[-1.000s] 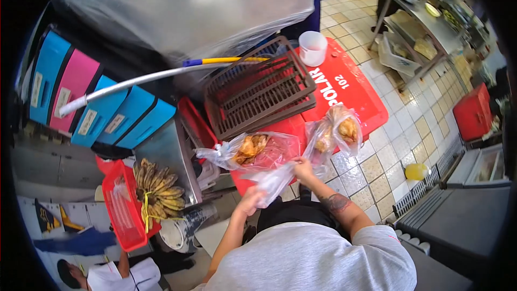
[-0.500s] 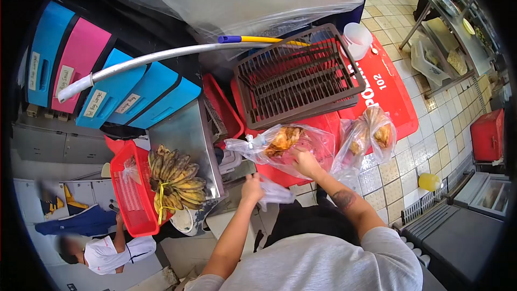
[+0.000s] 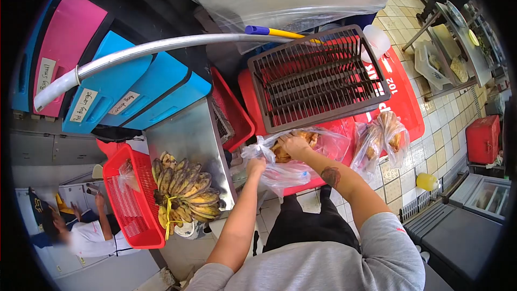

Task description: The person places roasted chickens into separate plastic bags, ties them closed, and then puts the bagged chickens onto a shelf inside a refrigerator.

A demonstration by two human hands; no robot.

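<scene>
A clear plastic bag (image 3: pixel 331 143) with browned food (image 3: pixel 309 138) in it lies on the red lid (image 3: pixel 347 125). My right hand (image 3: pixel 291 145) rests on the food at the bag's left part, fingers bent; whether it grips the food cannot be made out. My left hand (image 3: pixel 257 165) is closed on clear plastic at the bag's left end, below a bunched white knot (image 3: pixel 259 148). Another clear bag (image 3: pixel 276 175) hangs beside it. To the right, more bagged browned food (image 3: pixel 392 132) lies at the lid's edge.
A dark slatted crate (image 3: pixel 318 78) stands behind the bags. Left are a red basket (image 3: pixel 129 199), a bunch of bananas (image 3: pixel 186 191) and blue drawers (image 3: pixel 113 94). A curved metal pole (image 3: pixel 156 46) crosses above. Another person (image 3: pixel 91 234) is at the lower left.
My right hand has moved left onto the food. My left hand has moved up to the bag's left end with the plastic. The view has shifted, and the other person's arm is raised.
</scene>
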